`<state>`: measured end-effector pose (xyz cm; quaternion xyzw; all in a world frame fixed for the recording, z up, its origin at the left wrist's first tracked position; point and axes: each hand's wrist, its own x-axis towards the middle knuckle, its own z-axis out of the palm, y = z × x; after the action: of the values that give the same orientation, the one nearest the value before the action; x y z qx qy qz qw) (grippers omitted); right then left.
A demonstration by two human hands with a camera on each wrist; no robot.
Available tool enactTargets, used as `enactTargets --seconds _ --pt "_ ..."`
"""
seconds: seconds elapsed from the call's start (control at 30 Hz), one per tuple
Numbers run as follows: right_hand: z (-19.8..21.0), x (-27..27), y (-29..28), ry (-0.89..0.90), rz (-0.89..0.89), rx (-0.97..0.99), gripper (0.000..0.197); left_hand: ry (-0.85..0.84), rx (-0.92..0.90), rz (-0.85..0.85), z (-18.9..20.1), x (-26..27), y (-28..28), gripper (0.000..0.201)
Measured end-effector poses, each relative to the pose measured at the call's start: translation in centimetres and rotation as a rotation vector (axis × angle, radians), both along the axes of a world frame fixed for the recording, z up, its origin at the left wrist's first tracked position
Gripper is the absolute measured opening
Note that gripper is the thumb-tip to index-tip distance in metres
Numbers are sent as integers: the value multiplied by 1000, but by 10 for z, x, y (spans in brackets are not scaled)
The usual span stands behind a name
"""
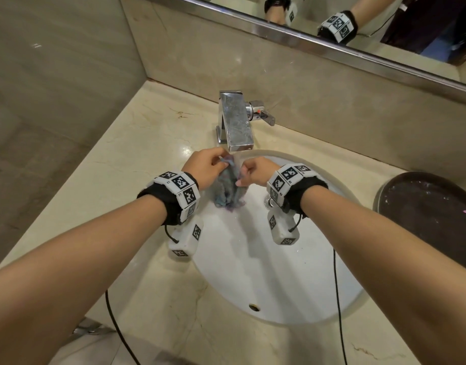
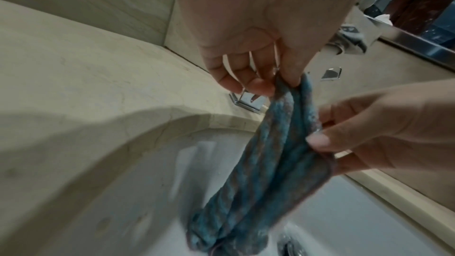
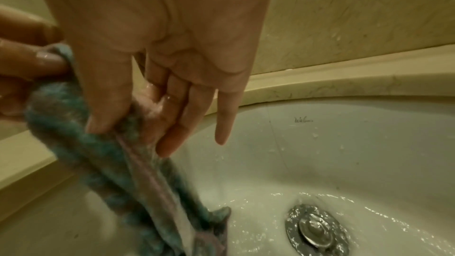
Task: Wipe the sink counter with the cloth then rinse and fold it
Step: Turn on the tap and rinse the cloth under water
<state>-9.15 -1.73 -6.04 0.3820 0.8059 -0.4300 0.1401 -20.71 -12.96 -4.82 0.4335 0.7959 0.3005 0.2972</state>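
1. Where the head view looks down, a cream marble bench (image 1: 137,159) wraps a white oval sink (image 1: 253,272) set into it, with a marble backsplash and a mirror (image 1: 384,30) behind and a tiled wall closing off the left side. A square chrome faucet (image 1: 235,122) stands at the sink's back edge, and a dark round tray (image 1: 432,206) sits on the bench at the right, near the sink's rim. The left hand (image 1: 205,167) and the right hand (image 1: 255,171) both pinch a bunched blue cloth (image 1: 229,191) just under the spout, over the basin. Bare bench lies to the left of the sink.

2. Seen from the left wrist, the left hand's fingers (image 2: 290,73) pinch the cloth's top edge, the other fingers curled; the cloth hangs in twisted folds into the basin, clear of the bench's curved rim.

3. Seen from the right wrist, the thumb and fingers (image 3: 172,133) clamp the cloth, the little finger held out straight. Water ripples around the metal drain (image 3: 316,229), and the basin wall to the right is open.
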Motion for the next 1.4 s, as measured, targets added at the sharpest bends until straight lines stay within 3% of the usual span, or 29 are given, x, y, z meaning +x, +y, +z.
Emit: enactTargets --seconds 0.13,0.23,0.3,0.37,0.4,0.53,0.67,0.77,0.83,0.97,1.0,1.07,1.17,1.23,1.4 --pt "8 7 7 186 -159 -89 32 17 -112 3 -1 -3 -1 13" --pt "9 3 4 203 -186 -111 24 20 -274 -43 -1 -1 1 7" --pt "11 -2 -1 186 -188 -154 5 0 -281 -59 1 3 3 32" --pt "13 -6 -4 160 -181 -154 26 -40 -250 -59 5 7 6 58" --pt "17 -7 -4 157 -166 -142 30 -16 -249 -61 5 8 8 57" --pt "19 -4 2 115 -41 -37 34 155 -302 -28 6 7 13 23" --pt "12 -4 4 -162 139 106 36 150 -289 -55 10 12 15 22" --pt "-3 -6 7 -324 202 270 18 118 -279 -82 8 17 15 23" --pt "-8 -5 13 -303 118 292 14 74 -266 -59 6 16 15 26" --pt "1 2 14 -55 -176 34 20 -12 -252 32 3 9 13 5" --pt "6 4 12 6 -212 8 16 -16 -260 51 0 6 12 9" --pt "13 4 7 106 -196 0 6 -2 -300 50 -3 4 9 20" --pt "21 2 1 148 -123 -40 8 -15 -270 7 -5 6 7 22" --pt "24 -1 -1 140 -86 -53 25 -45 -215 -30 -3 10 8 37" --pt "24 -2 1 101 -66 -1 33 53 -161 35 1 16 14 8"
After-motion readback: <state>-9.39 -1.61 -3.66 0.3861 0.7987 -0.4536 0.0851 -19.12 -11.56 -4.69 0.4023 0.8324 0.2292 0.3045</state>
